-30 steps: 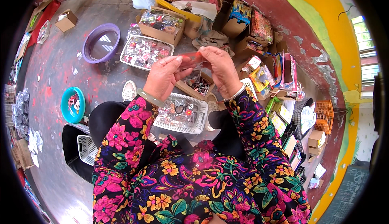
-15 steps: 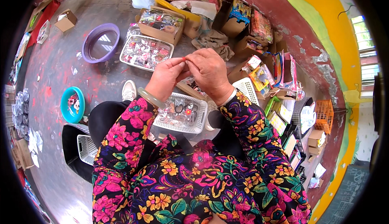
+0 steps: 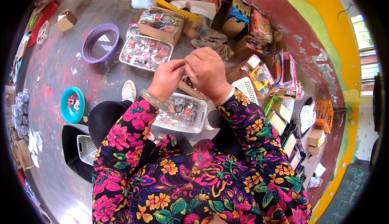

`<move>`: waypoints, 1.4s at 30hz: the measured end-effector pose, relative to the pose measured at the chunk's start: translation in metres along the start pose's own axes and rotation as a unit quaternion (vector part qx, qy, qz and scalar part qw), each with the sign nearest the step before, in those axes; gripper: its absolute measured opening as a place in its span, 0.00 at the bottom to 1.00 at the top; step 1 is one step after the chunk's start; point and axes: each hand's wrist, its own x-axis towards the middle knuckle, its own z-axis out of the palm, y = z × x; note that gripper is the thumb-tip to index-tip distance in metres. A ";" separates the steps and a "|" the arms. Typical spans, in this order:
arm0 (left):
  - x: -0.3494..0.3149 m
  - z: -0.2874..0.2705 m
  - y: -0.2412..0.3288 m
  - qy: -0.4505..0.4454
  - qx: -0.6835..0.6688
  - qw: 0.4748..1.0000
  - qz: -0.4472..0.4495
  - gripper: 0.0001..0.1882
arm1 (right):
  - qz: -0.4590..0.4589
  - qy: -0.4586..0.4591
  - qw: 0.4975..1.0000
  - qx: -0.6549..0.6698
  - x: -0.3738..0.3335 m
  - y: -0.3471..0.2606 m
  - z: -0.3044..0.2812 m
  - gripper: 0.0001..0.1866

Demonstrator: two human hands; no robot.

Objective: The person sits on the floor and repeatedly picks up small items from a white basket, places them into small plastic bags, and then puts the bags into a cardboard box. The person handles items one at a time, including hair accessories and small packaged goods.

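Observation:
My left hand (image 3: pixel 166 79), with a pale bangle (image 3: pixel 154 99) at its wrist, is raised in front of me, thumb and forefinger pinched together. Its fingertips meet those of my right hand (image 3: pixel 206 76), whose fingers are curled closed. Whatever they pinch is too small or too hidden to make out. Below the hands, a white plastic basket (image 3: pixel 197 128) stands between my feet, holding several small items in clear bags. Farther off, another white basket (image 3: pixel 133 64) is filled with pink and red bagged pieces.
A cardboard box (image 3: pixel 163 34) of bagged goods touches the far basket. To the left are a purple basin (image 3: pixel 86 54) and a teal basin (image 3: pixel 64 107) with small items inside. On the right, packed boxes line the wall, and an orange crate (image 3: pixel 324 116) stands there.
Both hands have shifted slightly, and the right fingers are curled in more. A bit of red seen at the fingertips before is now out of sight.

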 end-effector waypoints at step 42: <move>0.002 -0.019 0.017 0.040 -0.227 0.970 -0.079 0.14 | 0.448 -0.173 0.869 0.118 -0.036 0.146 -0.042 0.11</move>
